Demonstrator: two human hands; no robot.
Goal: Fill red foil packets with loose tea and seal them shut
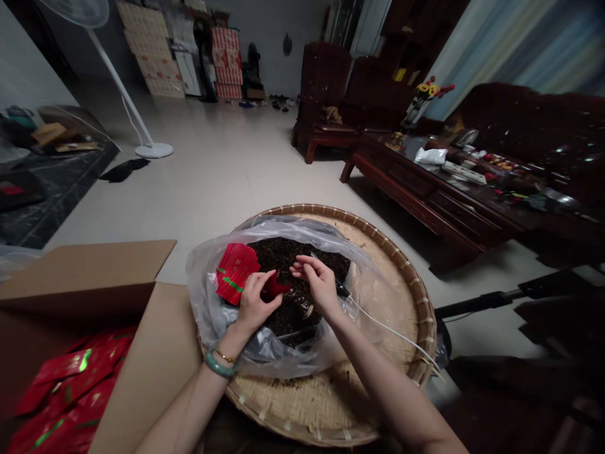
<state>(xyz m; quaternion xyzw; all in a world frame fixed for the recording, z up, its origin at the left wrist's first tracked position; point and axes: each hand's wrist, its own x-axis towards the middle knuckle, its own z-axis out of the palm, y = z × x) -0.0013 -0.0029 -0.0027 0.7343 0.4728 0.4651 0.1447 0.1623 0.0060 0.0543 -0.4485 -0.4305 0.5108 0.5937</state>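
My left hand point(258, 302) grips a small red packet point(276, 285) between thumb and fingers, its mouth turned towards the right. Close beside it, my right hand point(319, 280) has its fingertips pinched together; whatever they hold is too small to make out. Both hands are over dark loose dried leaves point(302, 315), which look like tea, in a big clear plastic bag point(208, 265) with its top spread wide. A stack of red packets point(236, 271) with green marks lies on the leaves left of my hands. The bag rests on a round woven bamboo tray point(326, 403).
An open cardboard box point(155, 353) holding many red packets point(66, 378) stands at the left. A white cord point(392, 328) crosses the tray's right side. Beyond are a wooden coffee table point(416, 195) with clutter, wooden chairs point(326, 94) and a standing fan point(154, 150).
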